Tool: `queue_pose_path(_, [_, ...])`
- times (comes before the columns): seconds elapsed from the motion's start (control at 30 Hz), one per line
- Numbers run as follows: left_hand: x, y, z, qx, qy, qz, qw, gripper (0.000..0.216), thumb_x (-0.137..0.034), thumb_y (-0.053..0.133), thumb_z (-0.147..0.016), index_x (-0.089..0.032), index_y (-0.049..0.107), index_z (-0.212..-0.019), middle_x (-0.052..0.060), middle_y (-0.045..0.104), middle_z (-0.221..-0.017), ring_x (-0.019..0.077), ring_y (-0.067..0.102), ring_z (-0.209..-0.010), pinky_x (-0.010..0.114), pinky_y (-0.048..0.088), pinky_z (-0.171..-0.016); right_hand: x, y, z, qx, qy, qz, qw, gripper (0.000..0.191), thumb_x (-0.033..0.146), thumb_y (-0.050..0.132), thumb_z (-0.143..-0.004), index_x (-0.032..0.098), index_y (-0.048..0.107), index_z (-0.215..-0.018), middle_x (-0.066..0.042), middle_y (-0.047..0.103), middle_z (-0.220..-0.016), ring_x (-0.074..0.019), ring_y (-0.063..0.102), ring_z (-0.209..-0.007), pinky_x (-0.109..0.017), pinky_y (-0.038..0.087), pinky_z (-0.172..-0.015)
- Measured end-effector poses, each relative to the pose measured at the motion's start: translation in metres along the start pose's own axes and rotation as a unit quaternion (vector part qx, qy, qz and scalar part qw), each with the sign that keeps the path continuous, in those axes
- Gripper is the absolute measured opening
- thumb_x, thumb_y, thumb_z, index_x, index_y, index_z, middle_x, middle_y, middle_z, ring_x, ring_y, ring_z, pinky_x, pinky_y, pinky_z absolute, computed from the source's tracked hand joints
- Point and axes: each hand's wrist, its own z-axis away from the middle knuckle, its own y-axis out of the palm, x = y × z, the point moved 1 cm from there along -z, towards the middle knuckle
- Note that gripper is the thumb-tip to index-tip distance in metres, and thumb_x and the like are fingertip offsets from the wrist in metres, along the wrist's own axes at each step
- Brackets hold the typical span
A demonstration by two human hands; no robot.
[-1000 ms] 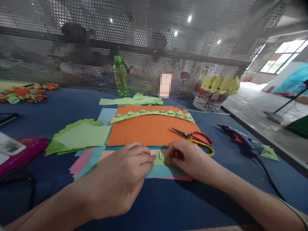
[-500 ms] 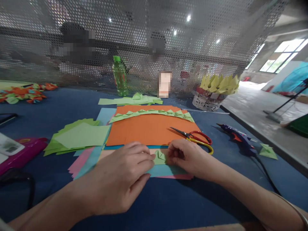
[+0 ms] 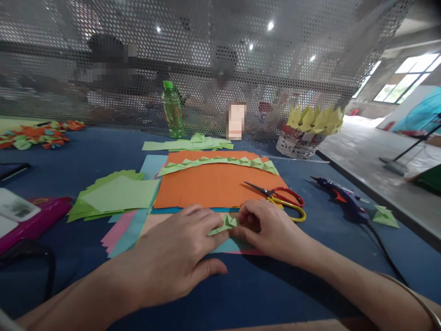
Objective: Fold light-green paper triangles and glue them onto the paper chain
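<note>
Between my two hands lies a small folded piece of light green paper (image 3: 229, 222) with raised points, above the stack of coloured paper. My left hand (image 3: 188, 246) has its left end at the fingers, apparently caught between two of them; the thumb sticks out to the side. My right hand (image 3: 263, 225) pinches its right end with thumb and forefinger, which partly hide it. Just behind the right hand, scissors (image 3: 289, 197) with red and yellow handles rest on orange paper (image 3: 200, 186). A long green paper strip with folded points (image 3: 220, 160) curves across the orange paper.
Green sheets (image 3: 117, 195) fan out at left, near a magenta device (image 3: 51, 216). At right are a glue gun (image 3: 339, 195) with a cord and a folded green piece (image 3: 385, 216). Behind stand a green bottle (image 3: 172, 110), a yellow-pointed paper basket (image 3: 299, 138) and a perforated metal screen (image 3: 193, 55).
The folded green paper has tilted and its points stand up more. My left thumb has spread away from the fingers. My right hand has shifted slightly left.
</note>
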Motion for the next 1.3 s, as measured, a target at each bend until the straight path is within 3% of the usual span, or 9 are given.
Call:
queue_pose_path(0.13, [0.000,0.002,-0.001,-0.006,0.003,-0.018,1.000,0.043,-0.054,0.051,-0.101,-0.028,0.060,-0.133,0.009,0.065,-0.126,0.0344,0.059,-0.114,0.052,0.045,-0.093,0.003,0.005,0.000,-0.024,0.000,0.023,0.999,0.031,0.040,0.083,-0.080,0.019,0.060,-0.076,0.003,0.061,-0.071,-0.0138,0.053,-0.069,-0.027,0.035,-0.065])
queue_pose_path(0.5, [0.003,-0.004,0.002,-0.064,0.042,-0.022,0.997,0.037,-0.052,0.051,-0.102,-0.023,0.072,-0.113,0.008,0.072,-0.115,0.0283,0.065,-0.105,0.046,0.043,-0.094,0.000,-0.004,-0.003,0.020,0.042,-0.029,0.998,0.017,0.026,0.081,-0.076,0.021,0.065,-0.083,0.005,0.063,-0.071,-0.0111,0.055,-0.065,-0.024,0.037,-0.062])
queue_pose_path(0.8, [0.008,-0.007,0.003,-0.042,0.028,0.036,0.998,0.029,-0.047,0.061,-0.099,-0.026,0.071,-0.116,0.003,0.072,-0.125,0.0260,0.066,-0.114,0.044,0.039,-0.101,-0.005,-0.008,-0.004,0.047,0.047,-0.052,0.996,0.021,0.031,0.082,-0.075,0.022,0.065,-0.083,0.005,0.062,-0.072,-0.0108,0.055,-0.065,-0.023,0.035,-0.057])
queue_pose_path(0.93, [0.012,-0.008,0.004,-0.043,0.022,0.060,0.997,0.027,-0.049,0.060,-0.099,-0.028,0.072,-0.112,0.000,0.071,-0.127,0.0239,0.064,-0.118,0.043,0.035,-0.106,-0.009,-0.009,-0.004,0.068,0.031,-0.067,0.995,0.018,0.039,0.067,-0.090,0.021,0.065,-0.086,0.004,0.061,-0.072,-0.0108,0.053,-0.063,-0.023,0.034,-0.056])
queue_pose_path(1.0, [0.012,-0.009,0.004,-0.046,0.023,0.062,0.997,0.029,-0.051,0.060,-0.099,-0.027,0.073,-0.109,0.001,0.072,-0.126,0.0247,0.064,-0.119,0.043,0.036,-0.106,-0.010,-0.008,-0.004,0.061,0.024,-0.063,0.996,0.017,0.034,0.059,-0.095,0.021,0.065,-0.086,0.003,0.062,-0.073,-0.0106,0.052,-0.063,-0.023,0.034,-0.056])
queue_pose_path(1.1, [0.010,-0.011,0.004,-0.044,0.026,0.058,0.997,0.032,-0.052,0.059,-0.099,-0.026,0.072,-0.112,0.002,0.072,-0.125,0.0260,0.063,-0.118,0.042,0.041,-0.101,-0.009,-0.006,-0.004,0.050,0.029,-0.047,0.997,0.007,0.027,0.067,-0.089,0.021,0.065,-0.085,0.004,0.063,-0.072,-0.0104,0.054,-0.065,-0.023,0.035,-0.058])
queue_pose_path(1.3, [0.009,-0.012,0.004,-0.048,0.036,0.052,0.997,0.033,-0.050,0.059,-0.099,-0.025,0.073,-0.114,0.005,0.072,-0.125,0.0276,0.064,-0.116,0.043,0.044,-0.097,-0.006,-0.006,-0.005,0.046,0.035,-0.034,0.998,0.011,0.025,0.075,-0.082,0.021,0.065,-0.081,0.006,0.062,-0.069,-0.0100,0.054,-0.063,-0.022,0.035,-0.057])
